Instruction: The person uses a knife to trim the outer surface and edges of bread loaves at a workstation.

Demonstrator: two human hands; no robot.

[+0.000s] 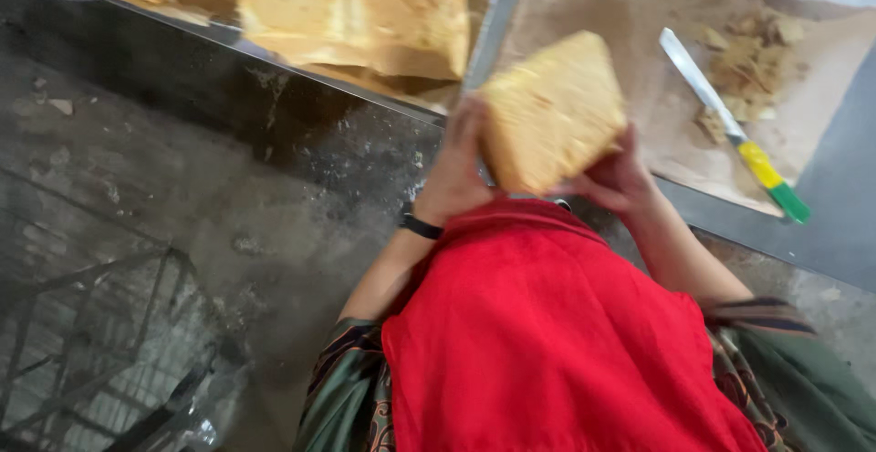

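Observation:
I hold a thick tan wedge-shaped block (pixel 552 110) with a crumbly yellowish surface between both hands, above a red cloth (pixel 547 333) that covers my front. My left hand (pixel 456 165) grips its left side, with a black band on the wrist. On the block's lower right edge sits my right hand (pixel 616 178), fingers curled around it. The picture is blurred by motion.
A knife (pixel 730 128) with a yellow and green handle lies on a worn board (pixel 639 14) at the upper right, beside a heap of tan scraps (pixel 753 55). Larger tan blocks (pixel 365 14) sit on a metal tray at the top. Grey concrete floor (pixel 182 215) and a metal frame (pixel 100 352) lie at the left.

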